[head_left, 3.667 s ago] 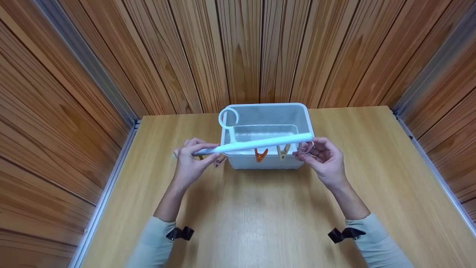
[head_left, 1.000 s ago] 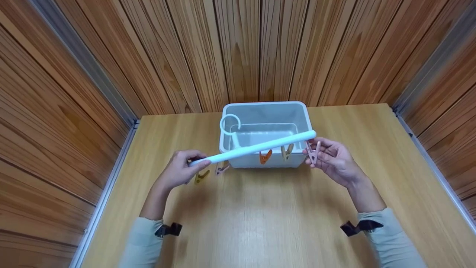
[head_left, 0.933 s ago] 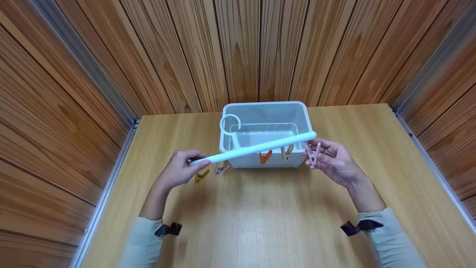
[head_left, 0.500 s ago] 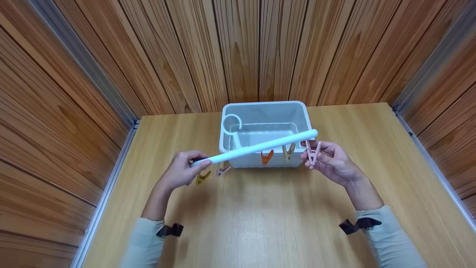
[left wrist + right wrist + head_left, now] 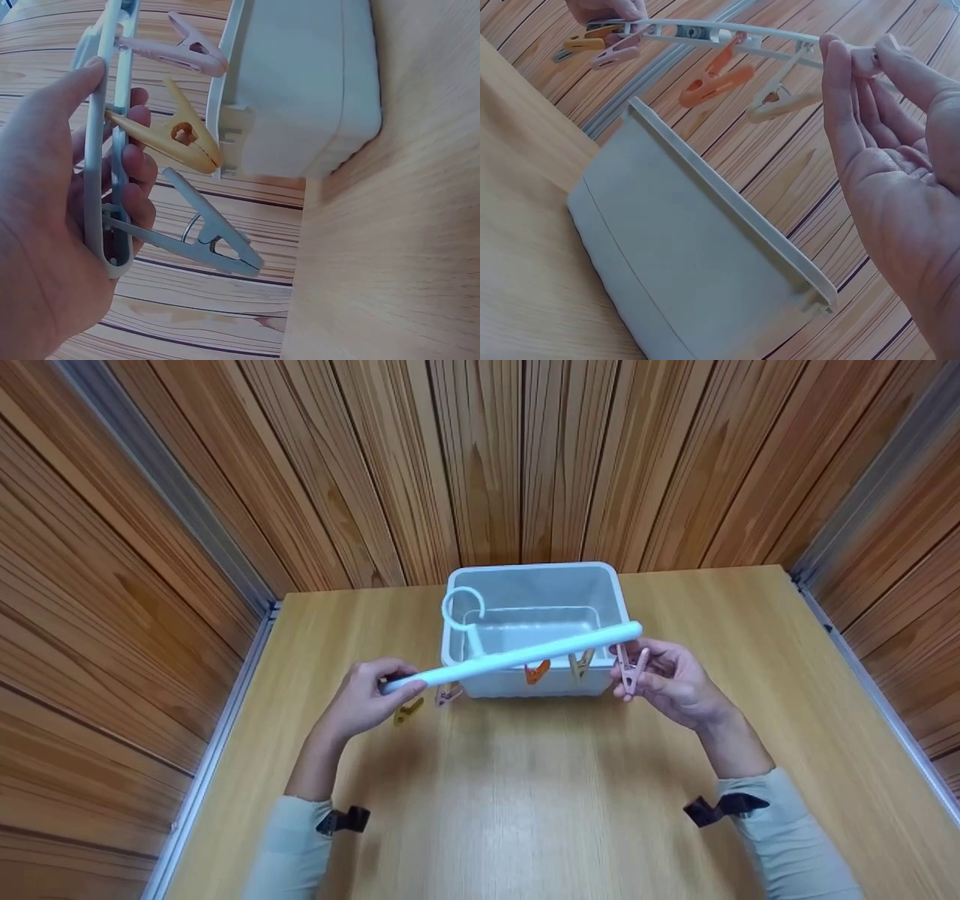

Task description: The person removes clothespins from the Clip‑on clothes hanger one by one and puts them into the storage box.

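Note:
A light-blue clip hanger bar is held level above the table, in front of a white plastic bin. My left hand grips the bar's left end. Yellow, pink and grey-blue clips hang there. My right hand pinches the pink clip at the bar's right end. An orange clip and a beige clip dangle mid-bar. The hanger's round hook stands over the bin's left corner.
The bin stands at the far middle of a light wooden table, and nothing shows inside it. Wood-panelled walls with metal strips close in the left, right and back sides.
Over several seconds the bar's left end dropped and shifted left, so the bar tilts up to the right. Both hands have barely moved in the last second.

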Demonstrator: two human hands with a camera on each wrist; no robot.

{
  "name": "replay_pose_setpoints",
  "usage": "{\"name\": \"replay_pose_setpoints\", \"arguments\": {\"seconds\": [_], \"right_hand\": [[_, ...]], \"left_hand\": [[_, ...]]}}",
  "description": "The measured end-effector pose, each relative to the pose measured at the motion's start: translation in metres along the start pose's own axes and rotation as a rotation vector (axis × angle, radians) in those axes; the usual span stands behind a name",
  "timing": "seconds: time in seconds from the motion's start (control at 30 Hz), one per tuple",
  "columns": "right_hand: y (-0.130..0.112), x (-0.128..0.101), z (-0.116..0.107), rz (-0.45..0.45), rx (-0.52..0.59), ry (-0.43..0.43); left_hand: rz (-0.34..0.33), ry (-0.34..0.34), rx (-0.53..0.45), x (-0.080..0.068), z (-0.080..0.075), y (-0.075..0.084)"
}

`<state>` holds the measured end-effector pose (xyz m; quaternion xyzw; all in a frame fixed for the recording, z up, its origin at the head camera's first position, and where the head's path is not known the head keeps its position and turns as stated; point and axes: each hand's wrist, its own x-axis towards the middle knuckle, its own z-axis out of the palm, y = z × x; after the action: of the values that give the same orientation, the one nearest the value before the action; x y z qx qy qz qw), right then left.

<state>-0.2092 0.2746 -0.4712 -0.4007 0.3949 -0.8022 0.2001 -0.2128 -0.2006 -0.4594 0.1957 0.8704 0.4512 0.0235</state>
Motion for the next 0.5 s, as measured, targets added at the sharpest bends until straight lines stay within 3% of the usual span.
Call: {"name": "replay_pose_setpoints", "arguments": {"seconds": [0.27,0.5], "right_hand": [[0.000,0.002,-0.007,-0.013,-0.090,-0.075],[0.003,0.002,-0.006,-0.004,-0.132,-0.036]], "left_hand": [[0.082,0.041,0.026,0.003,-0.007,0.001],[0.080,0.018,0.066,0.007,-0.019,0.003]]}}
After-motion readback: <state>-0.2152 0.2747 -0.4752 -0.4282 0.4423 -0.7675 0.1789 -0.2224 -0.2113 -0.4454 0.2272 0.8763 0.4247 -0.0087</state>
